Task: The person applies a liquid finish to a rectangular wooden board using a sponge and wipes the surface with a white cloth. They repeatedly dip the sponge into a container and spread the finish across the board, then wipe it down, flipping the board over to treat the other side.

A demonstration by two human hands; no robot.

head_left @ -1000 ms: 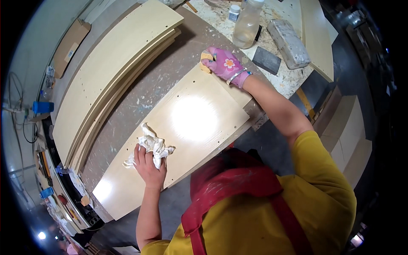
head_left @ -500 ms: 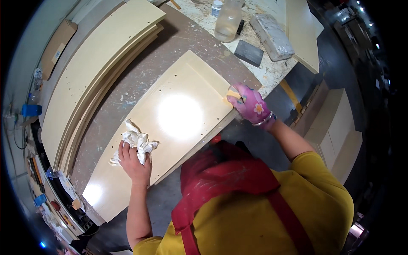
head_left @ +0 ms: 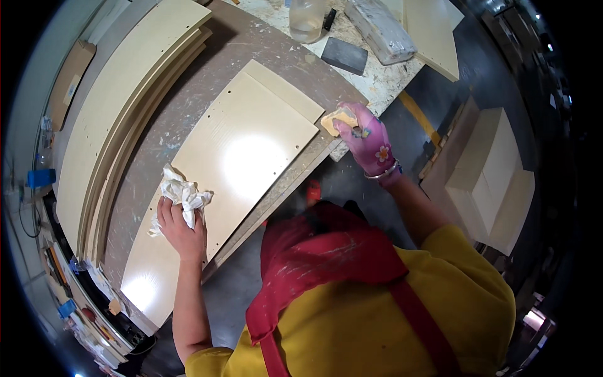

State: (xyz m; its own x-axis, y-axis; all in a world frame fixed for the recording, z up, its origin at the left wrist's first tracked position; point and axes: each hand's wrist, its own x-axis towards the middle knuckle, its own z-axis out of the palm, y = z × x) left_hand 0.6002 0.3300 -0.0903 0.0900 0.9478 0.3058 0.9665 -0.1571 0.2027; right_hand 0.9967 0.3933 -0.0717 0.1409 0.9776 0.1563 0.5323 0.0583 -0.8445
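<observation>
A pale, smooth wooden panel (head_left: 207, 151) with a curved far edge and small drilled holes lies on the brown workbench. My bare left hand (head_left: 182, 229) rests on it, fingers curled over a crumpled white cloth (head_left: 182, 191). At the panel's right end, my right hand (head_left: 369, 141) wears a pink flowered glove. It pinches a worn yellowish piece of what looks like folded sandpaper (head_left: 338, 121) between thumb and fingers, just off the panel's corner. The fingertips behind that piece are partly hidden.
Curved pale panels (head_left: 125, 94) are stacked at the left. A dark grey block (head_left: 344, 55), a wrapped bar (head_left: 380, 31) and a clear bottle (head_left: 306, 22) stand on the paint-spotted far surface. More pale boards (head_left: 487, 176) lie at the right, beyond a dark floor gap.
The view has shifted, moving the scene left and up. My right hand has come off the panel's corner with the yellowish piece. More of the bench's near edge shows beside the panel.
</observation>
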